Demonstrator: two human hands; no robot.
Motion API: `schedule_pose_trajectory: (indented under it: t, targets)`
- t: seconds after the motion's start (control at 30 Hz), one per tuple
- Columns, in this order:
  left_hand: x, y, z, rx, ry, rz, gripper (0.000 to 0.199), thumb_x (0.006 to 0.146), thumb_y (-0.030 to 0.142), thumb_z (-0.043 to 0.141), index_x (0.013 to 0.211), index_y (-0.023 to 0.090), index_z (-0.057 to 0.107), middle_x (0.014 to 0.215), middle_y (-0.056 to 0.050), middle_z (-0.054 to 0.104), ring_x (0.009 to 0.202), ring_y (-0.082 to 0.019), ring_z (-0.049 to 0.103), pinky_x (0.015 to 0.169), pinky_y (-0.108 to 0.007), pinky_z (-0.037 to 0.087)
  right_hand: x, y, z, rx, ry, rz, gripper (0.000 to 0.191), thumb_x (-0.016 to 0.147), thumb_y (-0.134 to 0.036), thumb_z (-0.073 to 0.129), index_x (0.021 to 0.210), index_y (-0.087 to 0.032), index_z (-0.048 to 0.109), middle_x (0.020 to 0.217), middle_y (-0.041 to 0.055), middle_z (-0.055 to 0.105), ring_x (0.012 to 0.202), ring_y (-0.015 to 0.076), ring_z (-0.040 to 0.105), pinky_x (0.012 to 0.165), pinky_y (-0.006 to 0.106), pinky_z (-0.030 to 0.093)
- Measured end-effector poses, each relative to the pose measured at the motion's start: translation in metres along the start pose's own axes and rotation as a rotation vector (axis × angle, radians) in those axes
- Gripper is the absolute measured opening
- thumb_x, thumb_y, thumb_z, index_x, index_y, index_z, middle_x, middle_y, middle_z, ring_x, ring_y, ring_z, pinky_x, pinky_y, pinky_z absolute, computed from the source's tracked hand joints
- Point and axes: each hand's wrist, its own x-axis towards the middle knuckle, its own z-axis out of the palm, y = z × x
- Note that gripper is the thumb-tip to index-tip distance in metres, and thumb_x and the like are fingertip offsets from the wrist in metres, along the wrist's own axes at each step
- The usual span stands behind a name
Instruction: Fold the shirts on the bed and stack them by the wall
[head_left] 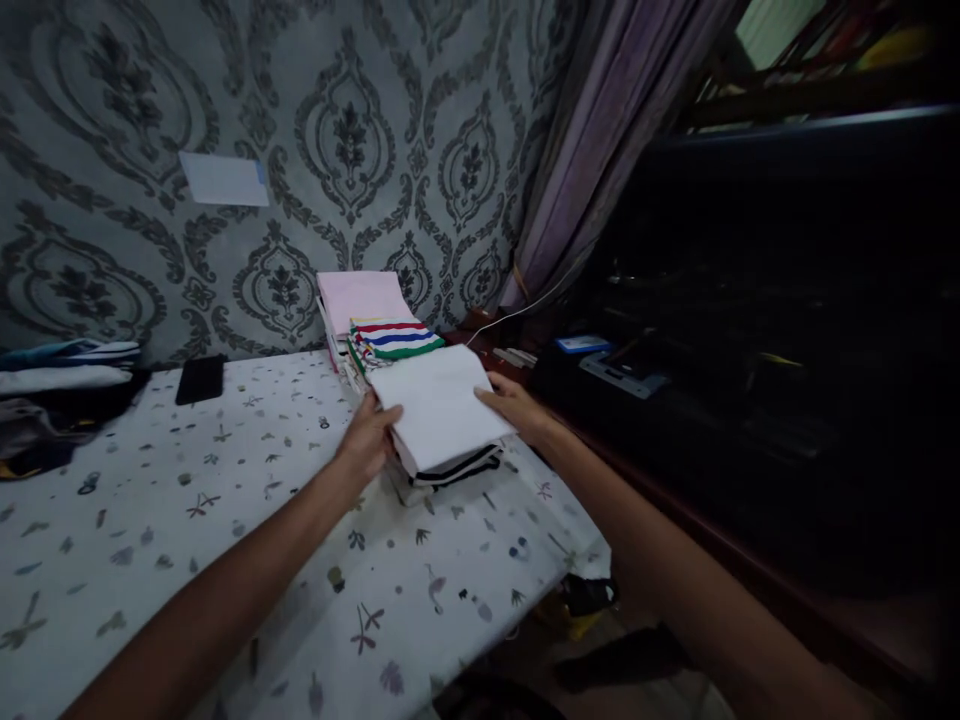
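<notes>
A folded white garment (pixel 446 405) lies at the front of a row of folded clothes on the table. Black stripes run along the near edge, where several layers show beneath the white top. My left hand (pixel 371 432) grips its left side, thumb on top and the other fingers partly hidden under the edge. On the opposite side my right hand (pixel 516 405) is closed on the right edge, thumb also on top. Just behind sits a folded cloth with red, blue and green stripes (pixel 397 338), and behind that a folded pink cloth (pixel 360 298) near the wall.
A patterned white sheet (pixel 300 590) covers the table. A black phone (pixel 200 380) lies near the wall; a clothes pile (pixel 67 365) is at far left. A dark surface holding a blue-and-white item (pixel 582 344) stands right, beside a purple curtain (pixel 574 160).
</notes>
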Motion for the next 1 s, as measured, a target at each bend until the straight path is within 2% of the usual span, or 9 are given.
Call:
schedule_pose_trajectory:
  t: [0.13, 0.27, 0.43, 0.57, 0.63, 0.7, 0.83, 0.9, 1.0]
  targets:
    - [0.021, -0.038, -0.004, 0.16, 0.11, -0.18, 0.068, 0.072, -0.001, 0.055, 0.136, 0.018, 0.046, 0.126, -0.015, 0.066, 0.082, -0.019, 0.07, 0.056, -0.025, 0.058, 0.021, 0.056, -0.002, -0.166, 0.037, 0.011, 0.038, 0.069, -0.046, 0.074, 0.091, -0.017, 0.066, 0.071, 0.0003, 0.064, 0.066, 0.0157, 0.055, 0.058, 0.026, 0.042]
    - [0.023, -0.039, -0.015, 0.202, 0.077, -0.206, 0.063, 0.072, 0.0, 0.058, 0.131, 0.017, 0.046, 0.108, -0.013, 0.069, 0.068, -0.019, 0.068, 0.055, -0.03, 0.058, 0.024, 0.08, -0.003, -0.27, 0.045, -0.04, 0.037, 0.073, -0.045, 0.069, 0.095, -0.016, 0.068, 0.072, -0.0006, 0.063, 0.068, 0.0151, 0.053, 0.06, 0.026, 0.04]
    - [0.015, -0.036, -0.012, 0.196, 0.026, -0.204, 0.062, 0.071, 0.0, 0.059, 0.128, 0.019, 0.044, 0.098, -0.008, 0.068, 0.065, -0.018, 0.068, 0.056, -0.031, 0.06, 0.024, 0.074, -0.015, -0.433, 0.014, -0.059, 0.034, 0.079, -0.039, 0.063, 0.101, -0.013, 0.07, 0.08, 0.0034, 0.067, 0.073, 0.0182, 0.057, 0.065, 0.028, 0.043]
    - [0.013, -0.038, -0.016, 0.241, -0.019, -0.218, 0.053, 0.078, 0.011, 0.065, 0.126, 0.02, 0.044, 0.093, -0.007, 0.067, 0.063, -0.018, 0.069, 0.061, -0.036, 0.062, 0.018, 0.063, -0.014, -0.6, 0.03, -0.06, 0.03, 0.08, -0.032, 0.064, 0.105, -0.016, 0.071, 0.091, 0.0077, 0.071, 0.084, 0.0232, 0.061, 0.077, 0.032, 0.045]
    - [0.021, -0.035, -0.02, 0.303, 0.008, -0.219, 0.045, 0.085, 0.023, 0.065, 0.124, 0.02, 0.044, 0.089, -0.005, 0.067, 0.058, -0.017, 0.068, 0.059, -0.036, 0.061, 0.015, 0.054, -0.007, -0.68, 0.071, -0.062, 0.035, 0.082, -0.029, 0.062, 0.114, -0.017, 0.068, 0.103, 0.0109, 0.071, 0.093, 0.0268, 0.061, 0.084, 0.036, 0.044]
    - [0.034, -0.03, -0.022, 0.37, 0.064, -0.195, 0.038, 0.09, 0.033, 0.063, 0.121, 0.021, 0.045, 0.08, -0.001, 0.065, 0.051, -0.015, 0.063, 0.051, -0.03, 0.057, 0.016, 0.044, 0.005, -0.795, 0.107, -0.145, 0.04, 0.087, -0.026, 0.057, 0.126, -0.018, 0.063, 0.118, 0.0149, 0.067, 0.106, 0.0303, 0.058, 0.092, 0.041, 0.042]
    - [0.058, -0.026, -0.023, 0.454, 0.14, -0.117, 0.02, 0.092, 0.033, 0.062, 0.103, 0.02, 0.053, 0.059, 0.007, 0.05, 0.038, -0.009, 0.049, 0.039, -0.017, 0.038, 0.027, 0.035, 0.036, -0.981, -0.005, -0.406, 0.041, 0.096, -0.02, 0.042, 0.133, -0.018, 0.06, 0.139, 0.0145, 0.059, 0.127, 0.0271, 0.05, 0.106, 0.04, 0.037]
    - [0.063, -0.028, -0.024, 0.477, 0.153, -0.101, 0.011, 0.093, 0.028, 0.059, 0.094, 0.019, 0.055, 0.054, 0.008, 0.047, 0.038, -0.009, 0.049, 0.037, -0.016, 0.031, 0.033, 0.041, 0.047, -0.992, -0.031, -0.381, 0.04, 0.099, -0.019, 0.037, 0.131, -0.015, 0.061, 0.137, 0.0142, 0.061, 0.127, 0.0245, 0.052, 0.109, 0.038, 0.037]
    - [0.064, -0.031, -0.028, 0.485, 0.16, -0.117, 0.009, 0.094, 0.026, 0.055, 0.09, 0.018, 0.054, 0.053, 0.006, 0.049, 0.04, -0.012, 0.055, 0.037, -0.017, 0.03, 0.04, 0.056, 0.052, -1.011, 0.02, -0.281, 0.042, 0.101, -0.019, 0.032, 0.13, -0.009, 0.06, 0.131, 0.0179, 0.065, 0.124, 0.0247, 0.056, 0.109, 0.039, 0.039]
